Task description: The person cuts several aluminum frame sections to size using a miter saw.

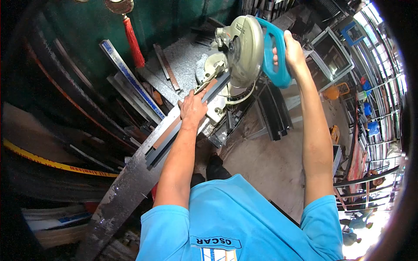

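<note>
My right hand (294, 53) is wrapped around the teal loop handle (278, 71) of a miter saw. The saw's pale guard (249, 52) covers most of the blade. To the left of it, my left hand (193, 108) is closed over a long dark grey metal profile (215, 89), holding it on the saw's base. A brown strip (167, 134) runs along the profile on its upper side. The profile's far end lies under the saw head, where the guard hides it. Its near end (153, 162) rests on the long metal bench beneath my left forearm.
A metal-dusted work surface (163, 71) lies behind the saw. Long profiles (135, 82) lean at the left, and a red tassel (134, 43) hangs above. Dark profiles (273, 111) stand right of the saw. A framed window (333, 54) and an orange container (334, 91) are farther right.
</note>
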Demonstrator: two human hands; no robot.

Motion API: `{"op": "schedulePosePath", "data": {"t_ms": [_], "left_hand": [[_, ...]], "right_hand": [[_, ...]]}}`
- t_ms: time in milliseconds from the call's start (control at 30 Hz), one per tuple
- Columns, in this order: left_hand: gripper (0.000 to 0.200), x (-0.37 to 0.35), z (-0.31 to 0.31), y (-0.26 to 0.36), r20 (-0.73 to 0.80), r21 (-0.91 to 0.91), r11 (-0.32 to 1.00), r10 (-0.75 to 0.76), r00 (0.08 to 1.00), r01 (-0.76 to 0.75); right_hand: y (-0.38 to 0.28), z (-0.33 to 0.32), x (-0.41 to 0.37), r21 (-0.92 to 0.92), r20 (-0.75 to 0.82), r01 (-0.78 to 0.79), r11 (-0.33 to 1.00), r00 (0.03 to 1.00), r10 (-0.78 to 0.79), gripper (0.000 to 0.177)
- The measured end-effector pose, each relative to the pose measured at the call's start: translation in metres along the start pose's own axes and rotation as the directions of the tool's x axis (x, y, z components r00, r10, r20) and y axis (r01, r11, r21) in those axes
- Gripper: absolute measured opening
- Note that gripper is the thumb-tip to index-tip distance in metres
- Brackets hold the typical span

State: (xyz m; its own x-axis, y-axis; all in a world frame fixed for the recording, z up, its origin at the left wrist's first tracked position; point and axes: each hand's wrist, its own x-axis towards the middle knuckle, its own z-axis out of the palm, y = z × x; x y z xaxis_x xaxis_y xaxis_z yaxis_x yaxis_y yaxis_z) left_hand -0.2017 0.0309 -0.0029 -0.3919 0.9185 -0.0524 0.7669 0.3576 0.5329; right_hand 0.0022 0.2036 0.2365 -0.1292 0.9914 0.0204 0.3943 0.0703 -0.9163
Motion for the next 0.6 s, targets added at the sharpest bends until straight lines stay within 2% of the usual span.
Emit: {"op": "schedulePosePath", "data": {"t_ms": [33,100,233,333,400,533,567,600], "left_hand": [[0.053,0.0,-0.005,0.002,-0.004,-0.003,1.0,-0.004,1.0,0.004],[0.052,-0.001,-0.014,0.007,0.121,-0.048,0.997,-0.059,0.991,0.066],[0.052,0.0,-0.011,0.005,0.104,-0.031,0.998,-0.057,0.993,0.06],[0.052,0.001,-0.006,0.002,0.113,-0.035,0.997,-0.059,0.992,0.063],[0.05,0.001,0.001,-0.001,0.022,-0.013,1.0,-0.017,1.0,0.018],[0.051,-0.001,-0.003,0.002,-0.01,0.003,1.0,-0.003,1.0,0.003],[0.051,0.0,-0.008,0.003,0.089,-0.017,0.999,-0.037,0.995,0.039],[0.051,0.0,-0.008,0.004,0.092,-0.016,0.999,-0.04,0.995,0.042]], "right_hand": [[0.005,0.0,-0.001,0.009,-0.007,0.012,1.0,1.0,-0.012,0.067],[0.011,0.0,-0.003,0.007,-0.021,0.013,1.0,1.0,-0.013,0.069],[0.018,0.0,-0.007,-0.013,0.006,0.005,1.0,1.0,-0.005,0.062],[0.026,0.002,-0.005,-0.009,-0.028,0.036,0.999,0.999,-0.036,0.07],[0.029,0.001,-0.005,0.021,0.003,0.063,0.998,0.998,-0.063,0.061],[0.027,0.0,-0.007,0.005,0.0,0.064,0.998,0.998,-0.064,0.061],[0.027,0.0,-0.007,0.005,0.002,0.06,0.998,0.998,-0.06,0.061],[0.026,0.0,-0.007,-0.003,-0.001,0.06,0.998,0.998,-0.061,0.061]]}}
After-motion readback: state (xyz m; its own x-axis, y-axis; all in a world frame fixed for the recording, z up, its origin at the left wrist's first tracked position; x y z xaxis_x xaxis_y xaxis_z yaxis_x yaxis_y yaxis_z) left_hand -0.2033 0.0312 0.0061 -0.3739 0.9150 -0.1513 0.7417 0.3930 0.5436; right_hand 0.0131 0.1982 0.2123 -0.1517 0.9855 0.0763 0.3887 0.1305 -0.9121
